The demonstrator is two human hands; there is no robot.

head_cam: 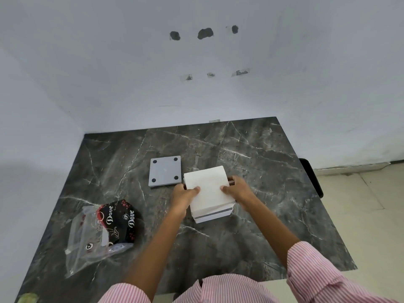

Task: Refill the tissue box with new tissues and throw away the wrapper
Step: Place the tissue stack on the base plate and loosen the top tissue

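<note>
A stack of white tissues [207,186] sits in the top of the white tissue box [213,215] near the middle of the dark marble table [273,171]. My left hand [183,196] grips the stack's left edge, thumb on top. My right hand [238,190] grips its right edge the same way. The box's grey square base plate [165,171], with four dark feet facing up, lies flat just left of and behind the box. The empty clear plastic wrapper [102,230], with a black and red "Dove" print, lies crumpled at the front left.
The table stands in a corner, with white walls behind and to the left. A dark object [311,176] pokes out past the table's right edge. Pale floor tiles show on the right. A greenish thing [27,298] sits at the front left corner.
</note>
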